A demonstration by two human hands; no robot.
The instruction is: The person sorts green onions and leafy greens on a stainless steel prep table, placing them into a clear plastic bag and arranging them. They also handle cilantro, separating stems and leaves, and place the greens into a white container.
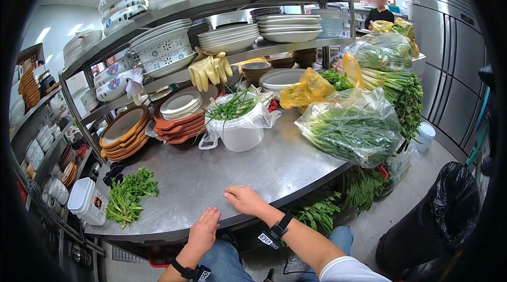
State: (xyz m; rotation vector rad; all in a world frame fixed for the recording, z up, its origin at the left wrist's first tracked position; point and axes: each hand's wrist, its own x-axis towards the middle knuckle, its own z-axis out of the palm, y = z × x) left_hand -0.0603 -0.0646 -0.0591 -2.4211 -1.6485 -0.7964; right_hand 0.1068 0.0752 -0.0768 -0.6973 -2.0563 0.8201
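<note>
My right hand [244, 199] rests over the front edge of the stainless steel table [190, 175], holding nothing, with its fingers together. Lower and to the left is my left hand [204, 224], also without anything in it, beside the table's rim. A bunch of leafy green herbs [130, 195] lies on the left part of the table, next to white plastic tubs [88, 202]. Beyond my hands stands a white bucket [242, 138] lined with a clear bag, holding green stalks [233, 107]. To the right lies a clear plastic bag of long green vegetables [348, 127].
Orange-brown dishes [124, 133] and plates line the table's back below a metal rack [245, 0]. Bundled green onions [396, 84] hang at the right. A lined black bin [431, 214] stands on the floor at right. A person [379, 10] is in the far background.
</note>
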